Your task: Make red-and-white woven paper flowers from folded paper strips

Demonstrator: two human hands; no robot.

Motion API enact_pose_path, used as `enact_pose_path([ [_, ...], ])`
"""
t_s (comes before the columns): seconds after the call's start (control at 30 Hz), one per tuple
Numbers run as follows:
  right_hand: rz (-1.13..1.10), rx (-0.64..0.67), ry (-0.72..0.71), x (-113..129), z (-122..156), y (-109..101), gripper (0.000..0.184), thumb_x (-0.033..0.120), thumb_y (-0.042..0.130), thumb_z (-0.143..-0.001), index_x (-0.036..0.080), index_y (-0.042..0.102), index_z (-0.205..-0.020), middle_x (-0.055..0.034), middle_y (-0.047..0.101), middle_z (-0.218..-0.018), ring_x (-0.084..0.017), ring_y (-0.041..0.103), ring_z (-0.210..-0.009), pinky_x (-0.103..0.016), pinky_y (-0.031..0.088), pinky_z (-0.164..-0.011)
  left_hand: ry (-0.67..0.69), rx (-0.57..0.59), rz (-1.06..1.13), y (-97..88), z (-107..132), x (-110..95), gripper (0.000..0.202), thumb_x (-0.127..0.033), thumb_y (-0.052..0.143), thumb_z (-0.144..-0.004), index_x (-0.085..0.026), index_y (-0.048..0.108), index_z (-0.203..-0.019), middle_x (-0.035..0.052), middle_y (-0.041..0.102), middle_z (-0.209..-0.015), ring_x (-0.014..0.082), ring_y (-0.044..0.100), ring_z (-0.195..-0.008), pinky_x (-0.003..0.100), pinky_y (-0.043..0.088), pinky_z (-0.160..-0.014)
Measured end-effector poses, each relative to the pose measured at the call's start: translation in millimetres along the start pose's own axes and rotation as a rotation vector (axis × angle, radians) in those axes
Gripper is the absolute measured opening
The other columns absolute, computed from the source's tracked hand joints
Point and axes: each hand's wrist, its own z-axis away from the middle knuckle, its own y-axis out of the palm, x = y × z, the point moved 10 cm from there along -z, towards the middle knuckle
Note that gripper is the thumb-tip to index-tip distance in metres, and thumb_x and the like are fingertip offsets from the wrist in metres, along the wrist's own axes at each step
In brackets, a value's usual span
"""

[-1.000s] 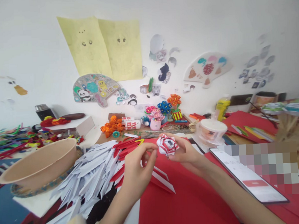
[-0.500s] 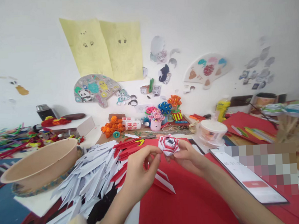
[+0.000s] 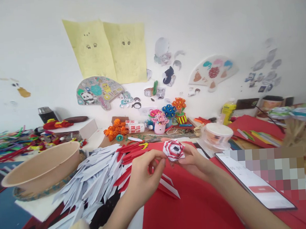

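A red-and-white folded paper flower [image 3: 174, 150] is held up over the red paper sheet [image 3: 192, 202], its dark-looking centre facing me. My right hand [image 3: 196, 162] grips its right side and underside between thumb and fingers. At the flower's left edge, my left hand [image 3: 148, 168] is closed in a pinch, thumb against fingertips, touching the outer petals. Below the left hand lie folded red-and-white paper strips [image 3: 170, 188]. A spread of red folded strips [image 3: 124, 176] sits just left of that hand, partly hidden behind it.
A heap of white folded strips [image 3: 92, 177] lies left, beside a beige basin [image 3: 42, 164]. A phone [image 3: 252, 181] rests on red paper at right. Behind stand a round white tub [image 3: 218, 134], small potted craft flowers [image 3: 160, 122] and yellow-handled scissors [image 3: 143, 146].
The flower is turned slightly in the fingers and sits a touch lower. Both hands keep nearly the same place; the whole view has shifted very slightly.
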Motion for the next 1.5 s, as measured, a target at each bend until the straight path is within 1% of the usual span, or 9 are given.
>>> enact_pose_path([
  [0.3,-0.001,0.006,-0.009,3.3,-0.1,2.8,0.060,0.014,0.075,-0.069,0.027,0.060,-0.126,-0.0045,0.063,-0.103,-0.014,0.053,-0.077,-0.027,0.045,-0.070,-0.001,-0.007,-0.002,0.6,-1.5,1.4,0.014,-0.011,0.052,-0.086,-0.019,0.062,-0.081,-0.0050,0.059,-0.063,0.0067,0.050,-0.054,0.017,0.037,-0.053],
  [0.53,0.006,0.009,-0.005,5.0,2.5,4.3,0.061,0.015,0.075,-0.070,0.028,0.059,-0.127,-0.0031,0.065,-0.097,-0.014,0.054,-0.079,-0.026,0.045,-0.072,-0.002,-0.005,-0.005,0.0,-0.4,-0.1,0.014,-0.012,0.052,-0.086,-0.019,0.062,-0.080,-0.0046,0.061,-0.063,0.0069,0.050,-0.053,0.017,0.037,-0.053],
  [0.73,0.024,-0.022,0.003,6.0,3.9,4.9,0.065,0.015,0.075,-0.070,0.029,0.056,-0.130,-0.0031,0.064,-0.107,-0.012,0.055,-0.079,-0.024,0.046,-0.073,-0.050,-0.013,0.004,-0.8,-1.7,7.3,0.012,-0.014,0.053,-0.086,-0.019,0.062,-0.080,-0.0045,0.062,-0.063,0.0073,0.049,-0.052,0.018,0.037,-0.052],
  [0.87,0.080,-0.049,-0.004,8.7,3.8,7.3,0.069,0.014,0.075,-0.071,0.031,0.051,-0.134,-0.0018,0.063,-0.115,-0.012,0.057,-0.084,-0.025,0.046,-0.083,-0.113,-0.016,0.042,-0.9,-2.8,15.2,0.009,-0.017,0.053,-0.085,-0.018,0.061,-0.080,-0.0044,0.061,-0.062,0.0075,0.046,-0.050,0.019,0.036,-0.051],
  [0.97,0.134,-0.045,-0.025,10.8,3.9,9.8,0.073,0.017,0.075,-0.073,0.032,0.046,-0.138,-0.0019,0.061,-0.123,-0.015,0.058,-0.097,-0.029,0.043,-0.095,-0.151,-0.020,0.076,-1.2,-2.8,18.6,0.010,-0.019,0.053,-0.085,-0.017,0.060,-0.078,-0.0040,0.058,-0.061,0.0077,0.045,-0.050,0.019,0.035,-0.050],
  [1.07,0.174,-0.041,-0.037,10.7,4.0,10.1,0.074,0.019,0.076,-0.074,0.032,0.044,-0.139,-0.0030,0.059,-0.128,-0.019,0.056,-0.110,-0.034,0.040,-0.100,-0.157,-0.026,0.084,-2.1,-3.1,18.2,0.010,-0.019,0.053,-0.085,-0.017,0.060,-0.078,-0.0038,0.057,-0.061,0.0076,0.043,-0.050,0.019,0.034,-0.050],
  [1.2,0.207,-0.052,-0.054,11.4,4.1,7.7,0.070,0.020,0.076,-0.074,0.034,0.048,-0.136,-0.0023,0.058,-0.129,-0.019,0.055,-0.113,-0.034,0.040,-0.101,-0.178,-0.019,0.094,-1.5,-3.4,20.1,0.010,-0.019,0.052,-0.084,-0.016,0.061,-0.080,-0.0029,0.058,-0.062,0.0080,0.043,-0.050,0.019,0.035,-0.051],
  [1.33,0.232,-0.079,-0.041,11.8,5.0,5.6,0.066,0.021,0.078,-0.072,0.032,0.053,-0.132,-0.0026,0.063,-0.120,-0.019,0.057,-0.108,-0.033,0.044,-0.097,-0.189,-0.035,0.087,-2.6,-3.1,23.4,0.010,-0.020,0.052,-0.083,-0.016,0.061,-0.080,-0.0025,0.058,-0.063,0.0083,0.044,-0.050,0.020,0.036,-0.051],
  [1.5,0.217,-0.083,-0.030,11.3,5.3,5.7,0.061,0.020,0.078,-0.073,0.033,0.056,-0.128,-0.0016,0.064,-0.115,-0.017,0.058,-0.105,-0.030,0.044,-0.095,-0.183,-0.037,0.094,-1.9,-2.4,24.3,0.010,-0.021,0.052,-0.084,-0.016,0.061,-0.081,-0.0018,0.061,-0.066,0.0086,0.046,-0.051,0.020,0.038,-0.052],
])
